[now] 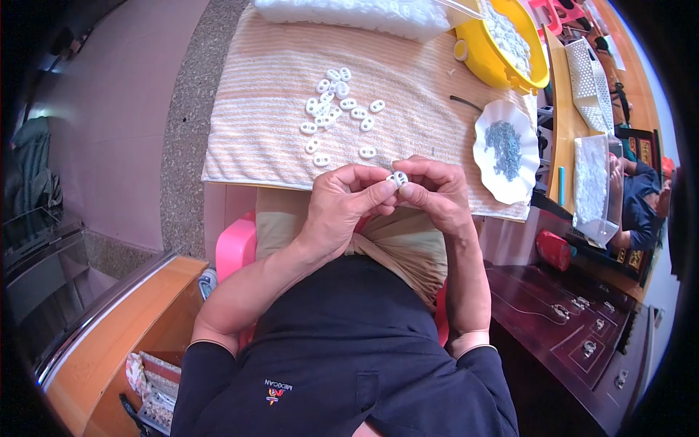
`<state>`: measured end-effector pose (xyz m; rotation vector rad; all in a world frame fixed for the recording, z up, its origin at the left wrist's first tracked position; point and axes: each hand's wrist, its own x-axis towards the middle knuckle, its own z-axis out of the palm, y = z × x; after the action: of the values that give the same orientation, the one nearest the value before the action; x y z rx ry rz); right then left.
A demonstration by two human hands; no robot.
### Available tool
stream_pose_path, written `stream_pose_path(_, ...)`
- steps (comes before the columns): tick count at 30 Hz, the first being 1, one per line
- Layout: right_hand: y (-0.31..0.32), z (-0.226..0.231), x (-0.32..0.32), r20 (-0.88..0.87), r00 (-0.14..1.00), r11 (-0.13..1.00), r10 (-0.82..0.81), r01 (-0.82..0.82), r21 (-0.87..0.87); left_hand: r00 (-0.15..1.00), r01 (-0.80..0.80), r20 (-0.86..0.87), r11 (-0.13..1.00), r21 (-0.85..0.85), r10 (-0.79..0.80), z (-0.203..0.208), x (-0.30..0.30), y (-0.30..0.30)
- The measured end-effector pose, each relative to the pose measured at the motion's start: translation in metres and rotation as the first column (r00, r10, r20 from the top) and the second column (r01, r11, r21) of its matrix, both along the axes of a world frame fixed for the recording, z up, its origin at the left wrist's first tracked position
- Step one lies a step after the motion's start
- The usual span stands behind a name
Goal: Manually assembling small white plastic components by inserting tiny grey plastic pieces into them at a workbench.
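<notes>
Near the front edge of the towel-covered table, my left hand [336, 202] and my right hand [439, 198] meet with their fingertips closed on a small white plastic oval piece [398, 178]. Dark holes show in its face; the fingers cover part of it. Beyond the hands, several similar white two-hole pieces [349, 104] lie loose on the striped towel [262, 109], some heaped together. To the right of my right hand stands a white scalloped dish [493, 180] with a pile of small grey metal screws [504, 149].
A yellow basin [473, 67] of small white parts stands at the far right. At the far edge is a clear bin [349, 14] of white pieces. Further right, a person [642, 207] sits by another clear bin [601, 230]. A pink chair [237, 244] is beneath me.
</notes>
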<state>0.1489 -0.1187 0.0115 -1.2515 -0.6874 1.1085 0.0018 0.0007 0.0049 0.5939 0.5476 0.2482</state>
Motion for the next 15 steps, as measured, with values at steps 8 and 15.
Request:
stream_pose_path(8, 0.0005, 0.0011, -0.0024, 0.009, 1.0, 1.0, -0.018, 0.018, 0.004, 1.0, 0.013, 0.02, 0.998, -0.059, -0.012, -0.0015, -0.0001, -0.0001)
stream_pose_path(15, -0.0007, -0.0036, -0.0025, -0.002, 1.0, 0.999, -0.014, 0.014, 0.046, 0.997, 0.045, 0.071, 0.992, -0.121, -0.037, -0.0055, -0.0013, 0.0011)
